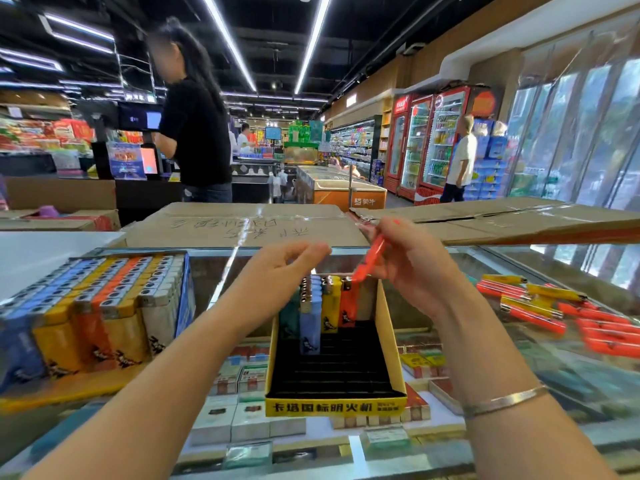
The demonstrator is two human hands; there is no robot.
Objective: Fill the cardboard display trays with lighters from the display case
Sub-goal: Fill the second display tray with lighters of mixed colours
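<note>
Both forearms reach in from the bottom edge and rise over the glass desk [519, 358], the right wrist wearing a thin silver bangle [505, 400]. Raised above the far end of the yellow cardboard tray [332, 405], the right hand [412, 265] pinches an orange lighter [371, 259] between thumb and fingers, the lighter tilted with its lower end pointing down toward the tray's back row. Beside it, the left hand [277, 271] hovers with wrist bent and fingers loosely curled toward the thumb, holding nothing. Inside the tray, a few standing lighters [320, 303] in teal, blue, yellow and orange fill the far end, while the black slots nearer the camera are bare. At the left a full tray of lighters [97, 306] stands on the desk. Loose orange and yellow lighters [547, 310] lie scattered on the glass to the right, well apart from the tray. Flattened cardboard boxes [249, 225] lie beyond the hands.
</note>
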